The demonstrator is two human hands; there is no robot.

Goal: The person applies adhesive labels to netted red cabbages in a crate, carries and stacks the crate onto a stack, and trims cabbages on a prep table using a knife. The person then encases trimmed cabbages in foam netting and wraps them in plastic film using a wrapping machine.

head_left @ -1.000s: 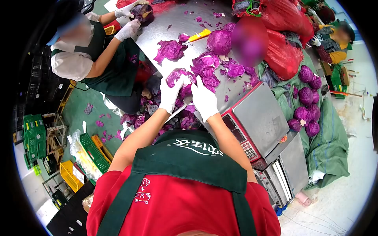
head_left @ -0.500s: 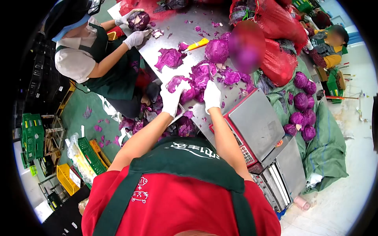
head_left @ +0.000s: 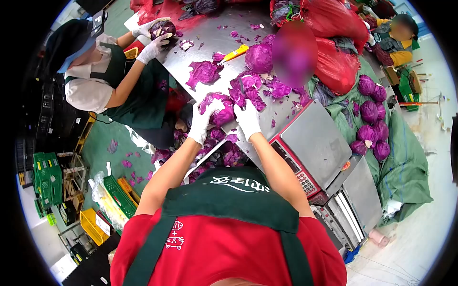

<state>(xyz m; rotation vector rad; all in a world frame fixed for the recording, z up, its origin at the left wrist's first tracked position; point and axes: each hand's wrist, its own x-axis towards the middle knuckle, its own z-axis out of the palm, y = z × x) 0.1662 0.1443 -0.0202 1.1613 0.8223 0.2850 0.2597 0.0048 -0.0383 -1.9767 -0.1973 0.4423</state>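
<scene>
A purple cabbage is at the near edge of the metal table, between my two white-gloved hands. My left hand holds it from the left, with the fingers over its top. My right hand is at its right side, fingers bent and apart, near loose leaves; whether it grips anything is unclear. Beyond are a large loose leaf, a yellow-handled knife and another whole cabbage.
A red-framed scale stands to the right. Red net sacks and several cabbages lie beyond it. At the left, a person holds a dark cabbage. Leaves fill the space below the table edge.
My right hand has moved left from the loose leaves toward the cabbage. The cabbage by my left hand shows more fully. The person at left has both hands around their cabbage again.
</scene>
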